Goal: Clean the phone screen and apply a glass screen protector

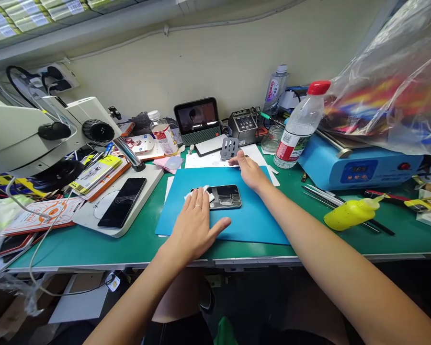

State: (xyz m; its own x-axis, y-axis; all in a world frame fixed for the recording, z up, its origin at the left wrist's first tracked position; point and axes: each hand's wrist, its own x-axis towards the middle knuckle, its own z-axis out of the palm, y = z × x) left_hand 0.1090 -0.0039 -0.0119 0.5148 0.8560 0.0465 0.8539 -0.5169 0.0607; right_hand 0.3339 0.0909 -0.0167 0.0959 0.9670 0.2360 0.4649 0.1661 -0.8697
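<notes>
My left hand [193, 222] lies palm down, its fingers stretched flat over a crumpled white tissue [211, 196] and its thumb held apart. The tissue is pressed on the left part of a smartphone [227, 197], whose dark face shows pale streaks. The phone rests on a blue mat [251, 225]; its left end is hidden under the tissue and fingers. My right hand [249, 171] is beyond the phone at the mat's far side, thumb raised and fingers extended to the left, with nothing visible in it. Just past its fingertips stands a grey slotted piece [229, 147].
Another phone [122, 202] lies on the white base of a microscope [75, 127] at left. Behind are a screen device [197, 119] and a black control box [243, 125]. At right are a red-capped bottle [298, 129], a blue machine [359, 165], tweezers and a yellow squeeze bottle [352, 213].
</notes>
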